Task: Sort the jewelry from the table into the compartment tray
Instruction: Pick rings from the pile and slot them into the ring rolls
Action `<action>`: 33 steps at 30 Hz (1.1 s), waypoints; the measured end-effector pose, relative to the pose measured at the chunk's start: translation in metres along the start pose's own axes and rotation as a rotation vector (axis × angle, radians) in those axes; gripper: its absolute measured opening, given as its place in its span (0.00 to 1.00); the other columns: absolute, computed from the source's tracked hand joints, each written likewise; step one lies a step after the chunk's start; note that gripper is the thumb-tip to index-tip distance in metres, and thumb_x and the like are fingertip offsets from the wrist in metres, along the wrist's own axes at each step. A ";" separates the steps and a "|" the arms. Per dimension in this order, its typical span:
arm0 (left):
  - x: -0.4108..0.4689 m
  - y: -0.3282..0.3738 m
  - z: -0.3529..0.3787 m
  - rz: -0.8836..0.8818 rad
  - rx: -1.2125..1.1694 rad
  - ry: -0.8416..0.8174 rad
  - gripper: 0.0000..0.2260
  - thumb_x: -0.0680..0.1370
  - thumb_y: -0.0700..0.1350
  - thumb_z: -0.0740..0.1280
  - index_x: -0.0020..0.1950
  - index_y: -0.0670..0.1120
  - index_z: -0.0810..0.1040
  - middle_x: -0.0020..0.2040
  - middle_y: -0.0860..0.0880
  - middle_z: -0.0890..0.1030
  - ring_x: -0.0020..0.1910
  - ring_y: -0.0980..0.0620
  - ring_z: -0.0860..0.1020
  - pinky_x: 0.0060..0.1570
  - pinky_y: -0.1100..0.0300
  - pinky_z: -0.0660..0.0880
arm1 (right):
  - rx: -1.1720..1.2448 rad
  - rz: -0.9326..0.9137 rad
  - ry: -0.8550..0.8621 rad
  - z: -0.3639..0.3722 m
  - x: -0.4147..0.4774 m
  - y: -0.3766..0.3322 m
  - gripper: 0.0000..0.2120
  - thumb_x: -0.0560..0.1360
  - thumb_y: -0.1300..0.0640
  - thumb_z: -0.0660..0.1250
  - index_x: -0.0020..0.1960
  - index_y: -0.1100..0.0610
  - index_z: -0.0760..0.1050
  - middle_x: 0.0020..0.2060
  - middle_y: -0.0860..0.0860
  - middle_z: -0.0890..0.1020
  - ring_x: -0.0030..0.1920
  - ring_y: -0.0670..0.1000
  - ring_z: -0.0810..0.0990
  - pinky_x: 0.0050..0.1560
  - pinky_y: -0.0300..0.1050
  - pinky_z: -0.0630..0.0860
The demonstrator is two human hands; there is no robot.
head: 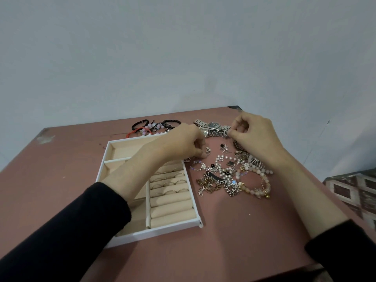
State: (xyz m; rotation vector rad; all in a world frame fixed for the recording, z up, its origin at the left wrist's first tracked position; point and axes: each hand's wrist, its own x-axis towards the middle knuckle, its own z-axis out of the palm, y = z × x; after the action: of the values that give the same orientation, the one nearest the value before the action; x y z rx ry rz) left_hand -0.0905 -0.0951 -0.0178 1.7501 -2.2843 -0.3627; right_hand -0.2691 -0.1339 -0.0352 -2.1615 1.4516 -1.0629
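Note:
A white compartment tray [195, 219] with beige lining lies left of centre on the pink table; several rings [168, 183] sit in its padded roll slots. A tangled pile of chains, pearls and bead bracelets [230, 176] lies to its right. My left hand [183, 143] reaches over the tray's far right corner with fingers curled, their tips down among small pieces by a heart-shaped charm [208, 150]; what they hold is hidden. My right hand [256, 137] hovers behind the pile, its fingertips pinching the band of a silver watch [213, 125].
Black cord and pink bead bracelets [154, 126] lie behind the tray near the table's far edge. A small hair comb [256, 162] sits at the pile's right side. A patterned box [354, 192] stands off the table's right edge. A wall rises right behind the table.

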 end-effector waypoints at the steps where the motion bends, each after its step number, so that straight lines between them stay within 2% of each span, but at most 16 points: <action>1: 0.000 -0.001 0.002 0.004 0.010 0.003 0.04 0.72 0.44 0.72 0.43 0.45 0.81 0.33 0.57 0.77 0.32 0.61 0.72 0.29 0.74 0.66 | -0.003 0.000 -0.002 0.000 0.000 0.000 0.05 0.71 0.59 0.68 0.37 0.51 0.75 0.33 0.44 0.75 0.34 0.42 0.72 0.33 0.37 0.66; 3: 0.000 -0.001 0.004 0.008 0.020 0.018 0.03 0.73 0.44 0.71 0.44 0.46 0.81 0.31 0.59 0.73 0.32 0.62 0.71 0.29 0.76 0.66 | -0.007 -0.004 -0.005 0.000 -0.001 0.000 0.05 0.71 0.59 0.68 0.38 0.52 0.75 0.32 0.43 0.75 0.34 0.42 0.72 0.33 0.37 0.66; 5: 0.001 -0.001 0.006 0.008 0.039 0.019 0.04 0.74 0.44 0.70 0.46 0.45 0.80 0.33 0.57 0.74 0.33 0.61 0.71 0.30 0.73 0.65 | -0.008 -0.008 -0.006 0.000 -0.001 -0.001 0.04 0.71 0.59 0.68 0.38 0.52 0.75 0.32 0.43 0.75 0.34 0.42 0.72 0.34 0.37 0.67; 8: 0.005 -0.001 0.010 0.017 0.143 -0.009 0.06 0.76 0.45 0.67 0.49 0.44 0.79 0.44 0.49 0.80 0.43 0.52 0.74 0.42 0.62 0.68 | -0.017 -0.014 -0.015 0.001 -0.002 -0.001 0.03 0.71 0.59 0.68 0.39 0.53 0.76 0.32 0.43 0.75 0.35 0.42 0.72 0.35 0.38 0.67; 11: 0.007 -0.002 0.013 0.024 0.203 -0.020 0.06 0.77 0.45 0.65 0.50 0.44 0.79 0.49 0.46 0.81 0.52 0.48 0.74 0.50 0.57 0.71 | -0.020 -0.020 -0.018 0.001 -0.002 -0.002 0.03 0.71 0.59 0.68 0.39 0.54 0.76 0.32 0.42 0.74 0.35 0.41 0.72 0.35 0.37 0.67; 12: 0.007 -0.002 0.013 0.021 0.189 -0.012 0.06 0.78 0.45 0.64 0.50 0.44 0.78 0.48 0.47 0.81 0.51 0.49 0.74 0.49 0.58 0.70 | -0.017 -0.019 -0.018 0.000 -0.002 -0.002 0.03 0.71 0.59 0.68 0.39 0.54 0.76 0.32 0.42 0.74 0.35 0.41 0.72 0.35 0.37 0.68; 15: 0.004 -0.002 0.008 0.006 0.056 0.020 0.04 0.78 0.45 0.64 0.46 0.46 0.77 0.38 0.53 0.76 0.38 0.55 0.73 0.37 0.65 0.66 | -0.014 -0.020 -0.011 0.000 -0.002 -0.003 0.03 0.71 0.59 0.68 0.39 0.53 0.76 0.32 0.43 0.75 0.35 0.42 0.72 0.36 0.38 0.69; 17: 0.000 -0.001 0.003 -0.012 -0.049 0.029 0.04 0.78 0.45 0.64 0.44 0.46 0.75 0.34 0.56 0.74 0.32 0.60 0.70 0.31 0.70 0.65 | -0.013 -0.021 -0.013 0.000 -0.002 -0.003 0.04 0.71 0.59 0.68 0.39 0.53 0.75 0.32 0.43 0.75 0.35 0.41 0.72 0.35 0.37 0.68; 23: -0.008 -0.002 -0.001 -0.054 -0.305 0.124 0.04 0.79 0.43 0.63 0.44 0.46 0.74 0.37 0.52 0.77 0.34 0.57 0.73 0.37 0.62 0.70 | 0.063 0.008 -0.017 0.001 -0.004 -0.005 0.07 0.70 0.60 0.70 0.37 0.51 0.74 0.32 0.44 0.76 0.33 0.41 0.73 0.33 0.29 0.68; 27: -0.024 -0.010 -0.003 -0.081 -0.392 0.252 0.07 0.77 0.40 0.65 0.40 0.49 0.75 0.33 0.56 0.78 0.28 0.66 0.75 0.35 0.70 0.72 | 0.149 0.033 -0.060 0.001 -0.006 -0.012 0.07 0.68 0.60 0.74 0.38 0.54 0.76 0.32 0.47 0.79 0.31 0.42 0.75 0.33 0.34 0.72; 30: -0.050 -0.019 -0.008 -0.123 -0.438 0.320 0.04 0.75 0.40 0.68 0.47 0.47 0.79 0.34 0.55 0.79 0.29 0.67 0.75 0.34 0.75 0.71 | 0.299 0.047 -0.130 0.003 -0.014 -0.022 0.05 0.69 0.61 0.74 0.42 0.55 0.78 0.32 0.50 0.81 0.28 0.41 0.77 0.31 0.33 0.74; 33: -0.082 -0.026 -0.013 -0.183 -0.496 0.372 0.06 0.74 0.41 0.69 0.50 0.46 0.82 0.36 0.53 0.80 0.32 0.65 0.76 0.33 0.77 0.69 | 0.375 0.032 -0.195 0.008 -0.026 -0.038 0.04 0.69 0.61 0.74 0.43 0.55 0.82 0.32 0.50 0.83 0.30 0.42 0.78 0.30 0.31 0.73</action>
State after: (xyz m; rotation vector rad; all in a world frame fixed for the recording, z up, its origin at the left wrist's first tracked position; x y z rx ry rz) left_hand -0.0414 -0.0228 -0.0180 1.6044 -1.6132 -0.5318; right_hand -0.2440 -0.0960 -0.0272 -1.9080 1.0965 -0.9902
